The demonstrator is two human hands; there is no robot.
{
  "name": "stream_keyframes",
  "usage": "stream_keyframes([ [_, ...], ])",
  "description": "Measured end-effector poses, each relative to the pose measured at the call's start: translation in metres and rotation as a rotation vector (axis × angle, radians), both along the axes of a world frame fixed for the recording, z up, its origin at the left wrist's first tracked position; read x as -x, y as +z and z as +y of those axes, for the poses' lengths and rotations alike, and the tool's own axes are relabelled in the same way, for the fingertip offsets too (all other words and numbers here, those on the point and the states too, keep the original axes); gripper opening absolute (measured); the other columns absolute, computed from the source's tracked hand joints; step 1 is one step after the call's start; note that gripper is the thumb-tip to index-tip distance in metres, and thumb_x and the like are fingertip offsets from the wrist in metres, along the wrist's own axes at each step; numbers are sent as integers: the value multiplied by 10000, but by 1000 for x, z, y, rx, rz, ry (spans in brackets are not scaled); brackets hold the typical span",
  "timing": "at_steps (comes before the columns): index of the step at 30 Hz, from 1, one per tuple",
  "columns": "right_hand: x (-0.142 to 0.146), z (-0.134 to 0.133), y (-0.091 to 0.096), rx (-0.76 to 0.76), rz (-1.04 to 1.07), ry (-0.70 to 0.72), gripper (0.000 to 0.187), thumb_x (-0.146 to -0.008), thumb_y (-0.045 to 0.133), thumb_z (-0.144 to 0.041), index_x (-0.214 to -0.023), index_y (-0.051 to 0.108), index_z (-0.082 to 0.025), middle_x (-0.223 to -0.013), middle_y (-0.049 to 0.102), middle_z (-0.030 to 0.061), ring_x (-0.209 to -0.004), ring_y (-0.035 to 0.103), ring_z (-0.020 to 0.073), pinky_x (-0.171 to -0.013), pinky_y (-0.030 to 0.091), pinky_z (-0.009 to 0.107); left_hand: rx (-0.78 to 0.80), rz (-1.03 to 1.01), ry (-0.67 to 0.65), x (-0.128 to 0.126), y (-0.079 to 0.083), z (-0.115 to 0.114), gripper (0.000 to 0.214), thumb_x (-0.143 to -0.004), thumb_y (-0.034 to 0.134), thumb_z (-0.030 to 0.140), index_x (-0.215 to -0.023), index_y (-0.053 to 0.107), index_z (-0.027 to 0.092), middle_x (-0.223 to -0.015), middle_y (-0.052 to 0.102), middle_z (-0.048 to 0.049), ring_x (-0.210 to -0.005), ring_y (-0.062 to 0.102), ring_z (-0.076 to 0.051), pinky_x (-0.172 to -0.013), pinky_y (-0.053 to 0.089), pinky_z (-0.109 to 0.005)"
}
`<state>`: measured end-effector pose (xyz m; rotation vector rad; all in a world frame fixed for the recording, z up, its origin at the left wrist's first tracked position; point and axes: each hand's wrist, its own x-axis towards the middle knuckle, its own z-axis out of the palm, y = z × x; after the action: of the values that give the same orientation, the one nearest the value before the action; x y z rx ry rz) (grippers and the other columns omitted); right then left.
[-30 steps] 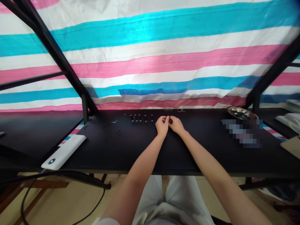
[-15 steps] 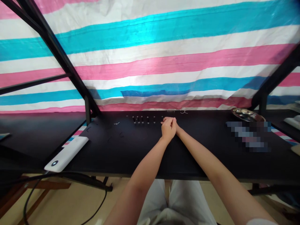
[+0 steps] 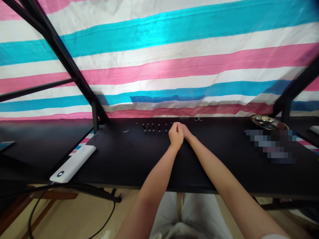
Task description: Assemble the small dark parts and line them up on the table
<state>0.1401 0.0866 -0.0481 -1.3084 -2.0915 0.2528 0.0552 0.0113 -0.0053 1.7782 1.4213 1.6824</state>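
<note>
My left hand and my right hand are pressed together over the black table, fingers curled in and closed. Whatever they might hold is hidden inside. The left hand partly covers the right one. Just to the left of them, several small dark cylinders with pale ends stand spaced out in a row. Behind the hands lies a tight group of small metallic pieces. Beside that group are thin white strands, and another white strand lies farther left.
A white power bank with a black cable lies at the table's left edge. On the right sits a shiny metal dish, with a blurred-out patch in front. Black frame posts and a striped sheet stand behind the black table.
The view has shifted slightly. My joined hands have moved a little left toward the row of cylinders, and the left hand's fingers are tucked in more tightly.
</note>
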Motion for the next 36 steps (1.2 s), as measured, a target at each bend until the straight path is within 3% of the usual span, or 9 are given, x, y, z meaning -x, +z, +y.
stream_keyframes([
  [3, -1, -2, 4, 87, 60, 15, 117, -720, 553, -239, -739, 642, -164, -636, 589, -5, -579, 517, 112, -552, 373, 215, 34, -45, 98, 10, -1, 4, 204, -905, 313, 313, -881, 483, 203, -700, 580, -7, -659, 563, -123, -649, 419, -224],
  [7, -3, -5, 4, 155, 120, -5, 219, -683, 628, -292, -859, 646, -163, -660, 560, -17, -599, 498, 105, -587, 385, 226, 33, 64, 133, 30, -6, 6, 197, -907, 298, 324, -860, 453, 213, -646, 550, 6, -592, 546, -123, -597, 386, -218],
  [16, -14, -16, -1, 83, 72, -63, 317, -689, 660, -354, -953, 618, -182, -755, 567, 6, -706, 514, 132, -667, 396, 265, 66, 523, 7, 64, -12, 4, 208, -891, 327, 318, -884, 504, 211, -599, 559, 0, -573, 578, -150, -571, 366, -220],
  [26, -15, -18, -1, 75, 78, -72, 332, -686, 672, -339, -961, 612, -162, -751, 568, 6, -706, 509, 132, -681, 402, 270, 83, 407, -15, 72, -11, 1, 264, -878, 341, 351, -749, 518, 204, -486, 440, 46, -469, 450, -99, -525, 308, -208],
  [32, -21, -21, 1, 97, 54, -116, 337, -691, 662, -341, -974, 615, -165, -759, 573, 11, -727, 515, 141, -688, 400, 277, 144, 718, -265, 66, -9, -5, 201, -827, 434, 314, -740, 576, 201, -649, 570, 8, -645, 529, -131, -607, 380, -232],
  [36, -30, -23, 2, 108, 24, -178, 323, -718, 628, -339, -1000, 613, -182, -815, 588, 22, -759, 524, 149, -690, 394, 282, 102, 842, -329, 52, -12, -13, 213, -821, 454, 311, -918, 602, 194, -916, 604, -44, -874, 538, -177, -801, 413, -299],
])
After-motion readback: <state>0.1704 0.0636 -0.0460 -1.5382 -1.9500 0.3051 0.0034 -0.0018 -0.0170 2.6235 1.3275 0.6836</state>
